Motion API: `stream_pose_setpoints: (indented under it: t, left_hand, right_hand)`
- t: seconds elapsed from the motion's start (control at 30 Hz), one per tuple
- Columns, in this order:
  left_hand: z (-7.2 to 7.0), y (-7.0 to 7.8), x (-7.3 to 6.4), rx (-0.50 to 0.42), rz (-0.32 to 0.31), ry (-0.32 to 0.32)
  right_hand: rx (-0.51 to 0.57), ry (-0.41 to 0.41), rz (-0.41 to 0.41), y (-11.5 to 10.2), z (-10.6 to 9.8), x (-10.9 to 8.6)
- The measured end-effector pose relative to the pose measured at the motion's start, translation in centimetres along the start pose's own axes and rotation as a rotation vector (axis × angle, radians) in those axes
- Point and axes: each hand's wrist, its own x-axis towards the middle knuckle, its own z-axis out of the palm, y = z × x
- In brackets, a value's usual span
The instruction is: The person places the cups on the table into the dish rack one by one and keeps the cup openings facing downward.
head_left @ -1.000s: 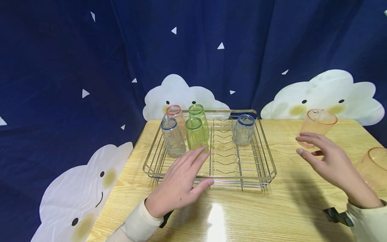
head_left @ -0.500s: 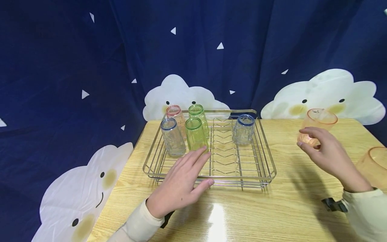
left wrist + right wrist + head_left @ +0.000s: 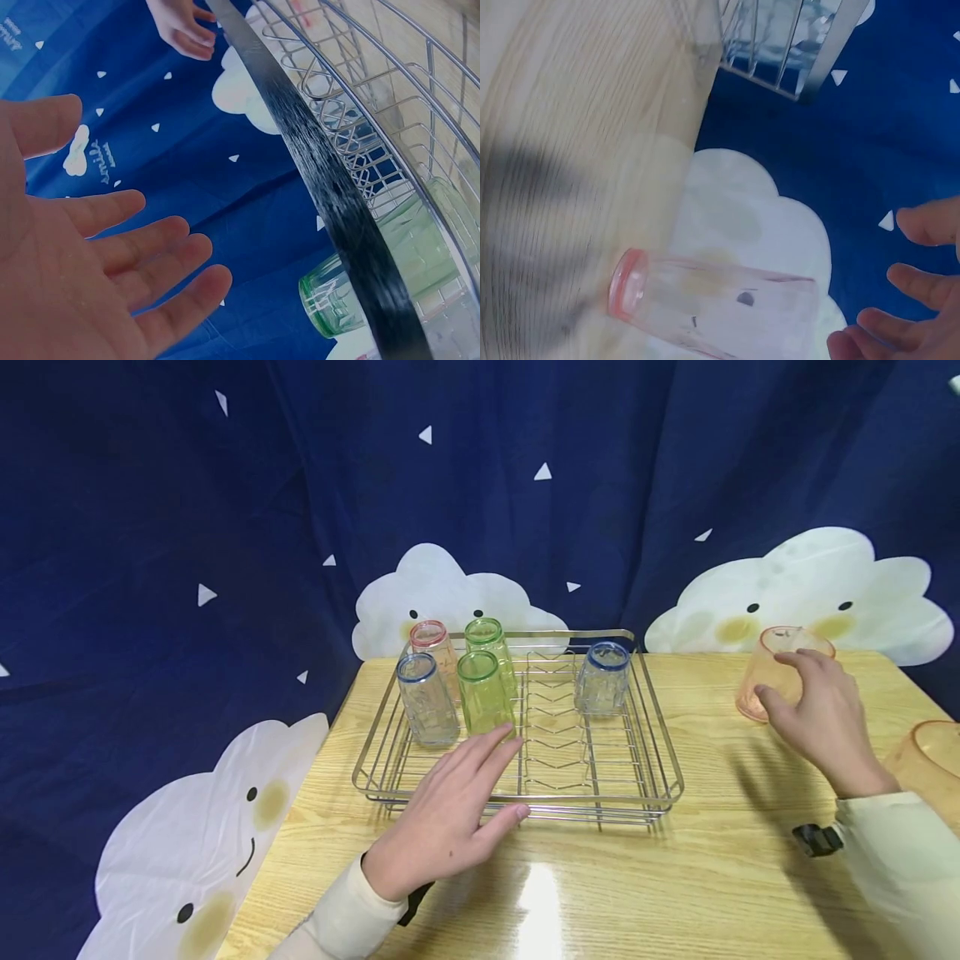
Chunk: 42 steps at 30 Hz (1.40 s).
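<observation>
My left hand [image 3: 442, 818] hovers over the near rim of a wire dish rack [image 3: 600, 799], fingers spread and nearly straight, holding nothing. Its fingertips overlap the front green glass [image 3: 480, 697] from the head camera; whether they touch cannot be told. To the right, my right hand [image 3: 825, 718] is beside an upright pale orange tumbler [image 3: 759, 681], thumb and fingers loosely bent. A gap shows between those fingers and the tumbler [image 3: 727, 307] in the right wrist view. The hand hides part of its near side.
Upside-down glasses stand in the rack: another green one [image 3: 497, 643], a pink one [image 3: 444, 660], a blue-rimmed one [image 3: 429, 706] at left and another [image 3: 603, 685] at right. A second orange tumbler [image 3: 930, 768] is cut off at the right edge. Behind the table hangs a curtain [image 3: 510, 410].
My right hand has moved forward and right, closer to the near side of the orange tumbler. My left hand and the glasses in the rack stay put.
</observation>
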Motion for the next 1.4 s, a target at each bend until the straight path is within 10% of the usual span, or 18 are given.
stream_pose_setpoints:
  t: [1.4]
  left_hand:
    - [0.1, -0.3, -0.3, -0.017, -0.002, -0.008]
  right_hand:
    - [-0.200, -0.170, 0.012, 3.9, 0.4, 2.7]
